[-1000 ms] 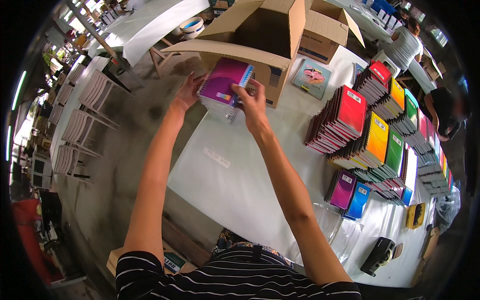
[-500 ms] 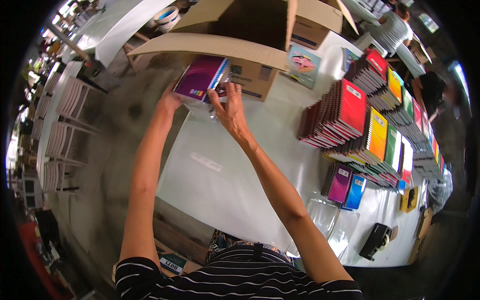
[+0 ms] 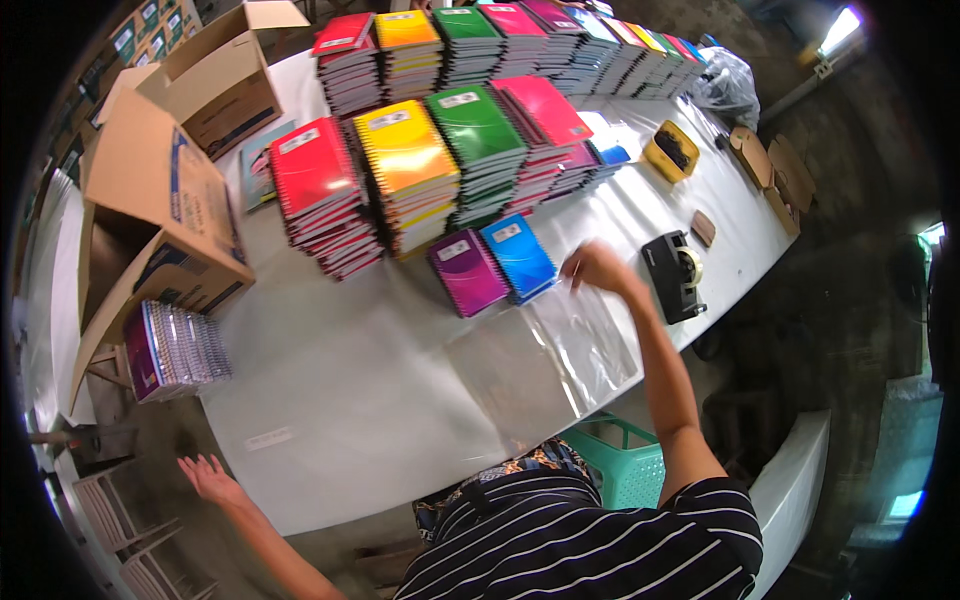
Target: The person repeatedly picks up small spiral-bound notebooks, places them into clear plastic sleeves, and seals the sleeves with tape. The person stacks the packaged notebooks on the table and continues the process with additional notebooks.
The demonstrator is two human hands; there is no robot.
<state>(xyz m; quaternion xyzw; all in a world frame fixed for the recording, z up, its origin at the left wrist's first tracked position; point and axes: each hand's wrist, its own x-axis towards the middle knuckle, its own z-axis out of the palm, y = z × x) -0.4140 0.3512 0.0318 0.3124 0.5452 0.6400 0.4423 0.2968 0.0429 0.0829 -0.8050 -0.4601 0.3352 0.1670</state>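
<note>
My left hand (image 3: 212, 481), fingers spread and holding nothing, hangs off the table's left edge. Closest to it is a plastic-wrapped pack of spiral notebooks (image 3: 176, 350) with a purple cover, at that edge against the cardboard box (image 3: 205, 220). My right hand (image 3: 603, 268), smeared by motion, hovers just right of a short stack of blue notebooks (image 3: 517, 256). Its fingers bend downward; whether they grip anything cannot be made out. A purple notebook stack (image 3: 468, 272) sits beside the blue one. Clear plastic bags (image 3: 590, 345) lie flat below the right hand.
Tall stacks of red (image 3: 318, 180), yellow (image 3: 405, 150) and green notebooks (image 3: 477, 125) line the table's far side, more behind. A black tape dispenser (image 3: 675, 275) and a yellow tray (image 3: 671, 152) stand at right. Under the near edge is a green plastic stool (image 3: 620, 460).
The view has swung right. Both hands have let go of the wrapped notebook pack, which now rests by the box. My right hand has moved across toward the blue notebooks and bags.
</note>
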